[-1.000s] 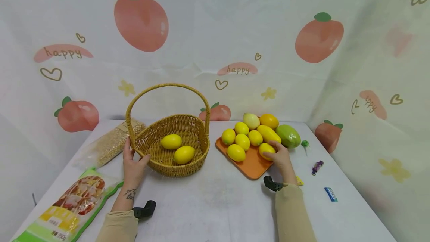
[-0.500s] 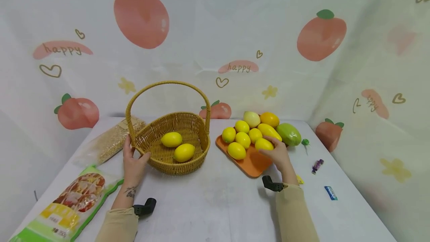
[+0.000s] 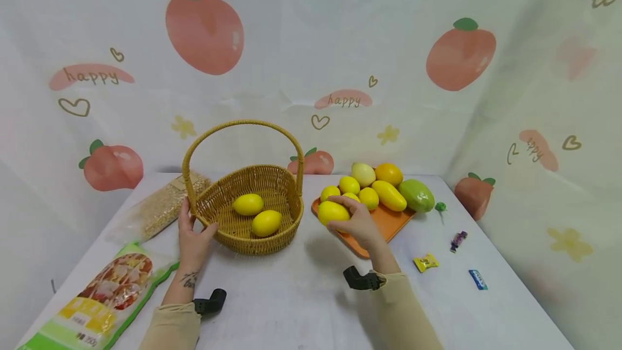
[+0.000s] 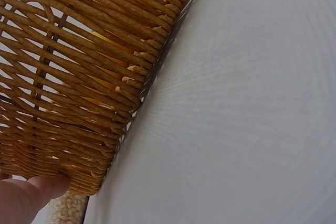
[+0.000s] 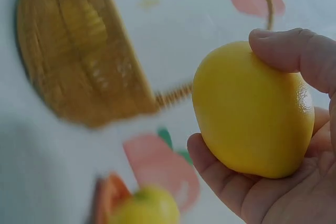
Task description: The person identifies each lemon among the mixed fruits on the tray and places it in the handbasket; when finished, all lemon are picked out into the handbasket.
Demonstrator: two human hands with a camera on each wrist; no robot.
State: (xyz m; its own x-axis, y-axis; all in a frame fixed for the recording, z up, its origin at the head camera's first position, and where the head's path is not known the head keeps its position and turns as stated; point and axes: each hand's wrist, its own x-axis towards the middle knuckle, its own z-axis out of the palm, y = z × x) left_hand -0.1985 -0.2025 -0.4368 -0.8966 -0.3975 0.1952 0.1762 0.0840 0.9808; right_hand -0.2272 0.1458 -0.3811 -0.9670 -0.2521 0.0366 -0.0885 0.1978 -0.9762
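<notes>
My right hand [image 3: 357,226] grips a yellow lemon [image 3: 333,213] [image 5: 252,111] in the air above the left end of the orange tray [image 3: 386,223], between the tray and the wicker basket [image 3: 252,231] [image 4: 79,77]. Two lemons [image 3: 257,214] lie inside the basket. My left hand [image 3: 191,236] holds the basket's left rim, thumb [image 4: 31,195] against the weave. Several more lemons [image 3: 350,185], a pale round fruit [image 3: 363,173], an orange [image 3: 389,173], a long yellow fruit [image 3: 389,194] and a green mango [image 3: 416,195] sit on or beside the tray.
A clear bag of grain [image 3: 165,204] lies behind the basket at the left, and a green and yellow snack bag [image 3: 97,301] at the front left. Small wrapped candies [image 3: 426,262] [image 3: 459,241] [image 3: 477,278] lie on the white table [image 3: 301,296] to the right. Printed cloth walls close in the back and sides.
My right hand has lifted a lemon off the tray's right side and carried it left toward the basket. A yellow candy it covered now shows. The left hand has stayed on the basket.
</notes>
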